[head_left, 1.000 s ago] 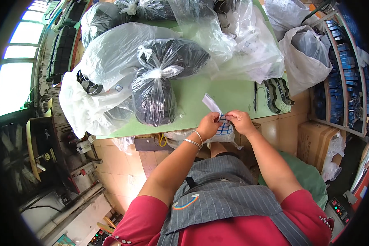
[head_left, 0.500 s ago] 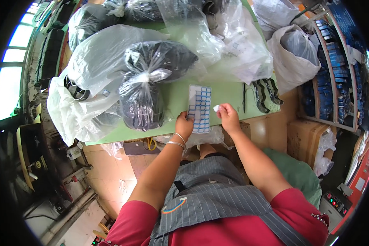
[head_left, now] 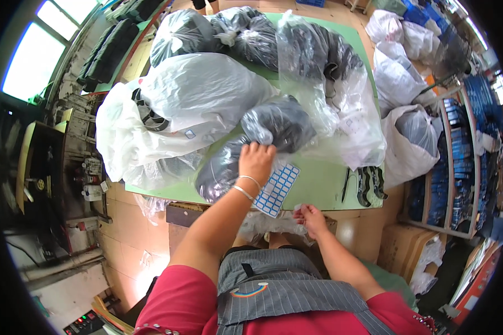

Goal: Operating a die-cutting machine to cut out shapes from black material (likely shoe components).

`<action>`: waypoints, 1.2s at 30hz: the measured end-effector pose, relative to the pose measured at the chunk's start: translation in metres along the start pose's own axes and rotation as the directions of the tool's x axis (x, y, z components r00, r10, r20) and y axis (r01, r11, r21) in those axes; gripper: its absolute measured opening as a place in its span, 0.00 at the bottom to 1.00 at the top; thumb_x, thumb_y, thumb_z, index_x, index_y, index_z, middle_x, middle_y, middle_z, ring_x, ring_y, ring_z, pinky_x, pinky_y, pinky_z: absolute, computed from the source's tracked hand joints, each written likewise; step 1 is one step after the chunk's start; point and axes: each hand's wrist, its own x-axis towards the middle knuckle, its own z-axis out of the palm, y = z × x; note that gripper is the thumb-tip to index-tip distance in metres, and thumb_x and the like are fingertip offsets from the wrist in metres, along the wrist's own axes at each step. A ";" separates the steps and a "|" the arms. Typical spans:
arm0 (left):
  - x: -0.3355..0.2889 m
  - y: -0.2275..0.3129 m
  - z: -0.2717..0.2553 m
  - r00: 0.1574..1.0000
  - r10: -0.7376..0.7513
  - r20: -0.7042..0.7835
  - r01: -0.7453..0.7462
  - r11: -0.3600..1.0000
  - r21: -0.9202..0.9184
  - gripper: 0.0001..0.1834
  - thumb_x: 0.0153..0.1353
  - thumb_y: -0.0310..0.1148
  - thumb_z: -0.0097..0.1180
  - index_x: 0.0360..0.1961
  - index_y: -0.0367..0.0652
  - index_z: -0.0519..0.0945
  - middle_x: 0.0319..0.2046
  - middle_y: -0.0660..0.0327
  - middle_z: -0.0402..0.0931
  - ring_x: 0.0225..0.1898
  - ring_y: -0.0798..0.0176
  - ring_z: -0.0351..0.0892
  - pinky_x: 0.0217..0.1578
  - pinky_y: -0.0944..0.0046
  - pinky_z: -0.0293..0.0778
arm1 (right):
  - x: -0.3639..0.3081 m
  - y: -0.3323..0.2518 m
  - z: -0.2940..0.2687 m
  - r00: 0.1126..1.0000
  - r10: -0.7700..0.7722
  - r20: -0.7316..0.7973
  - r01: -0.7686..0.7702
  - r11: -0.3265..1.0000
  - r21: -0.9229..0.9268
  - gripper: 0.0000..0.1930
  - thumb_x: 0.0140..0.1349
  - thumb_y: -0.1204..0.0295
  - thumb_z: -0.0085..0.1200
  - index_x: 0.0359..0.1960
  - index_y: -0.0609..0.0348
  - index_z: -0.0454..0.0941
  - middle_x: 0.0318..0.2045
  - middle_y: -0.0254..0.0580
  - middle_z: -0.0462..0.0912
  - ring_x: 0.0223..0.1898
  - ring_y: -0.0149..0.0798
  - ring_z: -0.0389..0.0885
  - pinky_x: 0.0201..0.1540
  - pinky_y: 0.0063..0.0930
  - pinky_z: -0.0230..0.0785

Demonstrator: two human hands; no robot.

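My left hand is closed on the gathered neck of a clear plastic bag filled with dark items, lying near the table's front edge. Another dark, plastic-wrapped bulge sits just beyond my fingers. Beside my left wrist, a sheet of blue-framed white labels lies slanted on the green table. At the front edge my right hand pinches a small white piece that looks like a label, apart from the bag.
A large white bag covers the table's left side, with more filled clear bags behind. Toward the right lie a thin black tool and curved black strips. A rack of blue items and white sacks stand beyond the table.
My left hand has left the label sheet and taken hold of the bag's neck. The bag has shifted and tilted. The sheet now lies slanted. My right hand still pinches the white piece.
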 end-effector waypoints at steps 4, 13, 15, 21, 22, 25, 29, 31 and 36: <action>-0.017 -0.001 0.037 0.985 -0.116 0.131 0.112 0.993 0.038 0.07 0.57 0.31 0.47 0.35 0.51 0.77 0.33 0.61 0.79 0.41 0.58 0.75 0.45 0.58 0.64 | -0.007 0.012 0.014 0.994 0.079 0.070 -0.071 0.991 -0.109 0.14 0.70 0.61 0.47 0.42 0.60 0.74 0.36 0.39 0.80 0.36 0.33 0.79 0.36 0.27 0.72; -0.039 -0.099 -0.059 0.796 -0.486 0.362 0.506 0.205 -0.838 0.06 0.46 0.22 0.55 0.28 0.40 0.74 0.20 0.63 0.75 0.21 0.65 0.74 0.25 0.64 0.70 | -0.034 -0.017 0.032 0.994 -0.061 0.095 0.078 0.981 -0.180 0.14 0.70 0.61 0.47 0.41 0.60 0.76 0.36 0.38 0.81 0.34 0.31 0.79 0.36 0.25 0.72; -0.069 -0.118 -0.103 0.822 -0.430 0.373 0.433 0.047 -0.900 0.09 0.43 0.18 0.56 0.26 0.39 0.73 0.19 0.68 0.72 0.20 0.74 0.69 0.19 0.69 0.65 | -0.041 -0.040 0.041 0.977 -0.185 0.110 0.204 0.959 -0.195 0.13 0.70 0.62 0.47 0.41 0.60 0.76 0.35 0.37 0.81 0.34 0.31 0.78 0.36 0.25 0.71; -0.197 -0.107 -0.187 0.802 -0.518 0.298 0.271 -0.129 -0.954 0.17 0.39 0.16 0.56 0.18 0.48 0.61 0.20 0.71 0.66 0.23 0.76 0.63 0.24 0.72 0.63 | -0.113 -0.136 0.153 0.513 -0.809 0.288 0.846 0.418 -0.332 0.07 0.66 0.70 0.53 0.38 0.61 0.77 0.32 0.38 0.81 0.33 0.33 0.78 0.36 0.27 0.71; -0.213 -0.099 -0.196 0.777 -0.564 0.281 0.279 -0.091 -0.956 0.18 0.39 0.16 0.57 0.19 0.48 0.61 0.20 0.70 0.66 0.23 0.76 0.63 0.25 0.72 0.63 | -0.126 -0.148 0.178 0.262 -0.885 0.384 0.923 0.114 -0.367 0.06 0.62 0.73 0.57 0.37 0.62 0.78 0.32 0.39 0.81 0.32 0.36 0.79 0.36 0.29 0.72; -0.263 -0.082 -0.203 0.698 -0.655 0.290 0.188 -0.223 -0.957 0.19 0.37 0.15 0.57 0.20 0.48 0.61 0.21 0.70 0.67 0.24 0.74 0.64 0.27 0.71 0.64 | -0.151 -0.165 0.248 -0.209 -0.791 0.575 0.913 -0.369 -0.176 0.07 0.56 0.77 0.60 0.36 0.60 0.78 0.33 0.40 0.80 0.33 0.42 0.79 0.38 0.33 0.72; -0.303 -0.064 -0.220 0.645 -0.683 0.342 0.118 -0.353 -0.928 0.19 0.38 0.14 0.58 0.20 0.48 0.61 0.22 0.69 0.67 0.25 0.74 0.65 0.28 0.71 0.64 | -0.161 -0.137 0.298 -0.337 -0.601 0.725 0.835 -0.546 -0.064 0.09 0.52 0.75 0.62 0.35 0.57 0.79 0.34 0.38 0.81 0.39 0.41 0.79 0.44 0.34 0.70; -0.325 -0.061 -0.217 0.639 -0.707 0.304 0.059 -0.349 -0.935 0.20 0.39 0.13 0.58 0.19 0.49 0.61 0.22 0.69 0.67 0.25 0.74 0.64 0.28 0.71 0.64 | -0.162 -0.115 0.307 -0.310 -0.378 0.873 0.858 -0.507 0.085 0.09 0.53 0.72 0.62 0.36 0.57 0.79 0.36 0.37 0.81 0.41 0.40 0.79 0.46 0.34 0.69; -0.373 -0.067 -0.216 0.637 -0.713 0.293 0.023 -0.363 -0.932 0.21 0.40 0.13 0.59 0.20 0.49 0.60 0.23 0.69 0.67 0.26 0.74 0.65 0.29 0.72 0.64 | -0.203 -0.134 0.331 -0.233 -0.449 0.863 0.958 -0.257 0.125 0.18 0.65 0.59 0.52 0.45 0.61 0.79 0.49 0.46 0.80 0.51 0.49 0.77 0.53 0.38 0.67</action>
